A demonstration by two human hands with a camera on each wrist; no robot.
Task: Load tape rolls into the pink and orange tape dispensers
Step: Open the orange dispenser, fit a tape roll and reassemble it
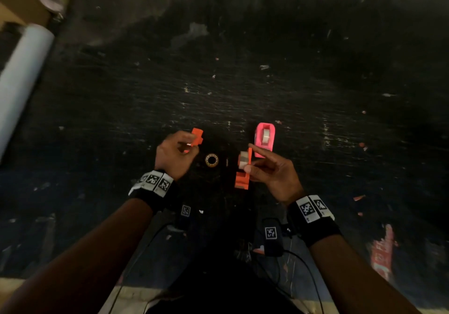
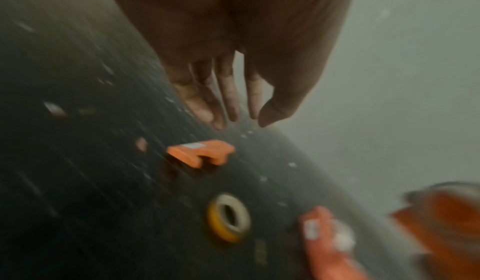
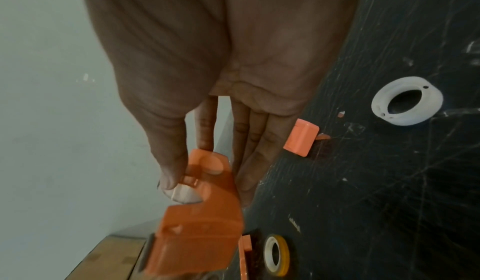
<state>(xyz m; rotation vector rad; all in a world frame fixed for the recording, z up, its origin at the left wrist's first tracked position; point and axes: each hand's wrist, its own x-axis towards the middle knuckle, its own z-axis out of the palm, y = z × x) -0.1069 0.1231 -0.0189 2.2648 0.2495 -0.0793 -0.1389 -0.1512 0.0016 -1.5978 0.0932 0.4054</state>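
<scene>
Black counter (image 1: 315, 75): dispenser loading.
Right hand (image 1: 272, 175) grips orange dispenser (image 1: 243, 172); left hand (image 2: 233, 68) released above orange piece (image 2: 200, 152); roll (image 1: 211, 160) between.

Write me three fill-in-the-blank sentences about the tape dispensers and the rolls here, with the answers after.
1. The orange dispenser is gripped in the person's ___ hand.
2. The other dispenser, which stands on the table with a roll already in it, is ___.
3. The loose tape roll lying on the table has a ___ edge.
Answers: right; pink; yellow.
</scene>
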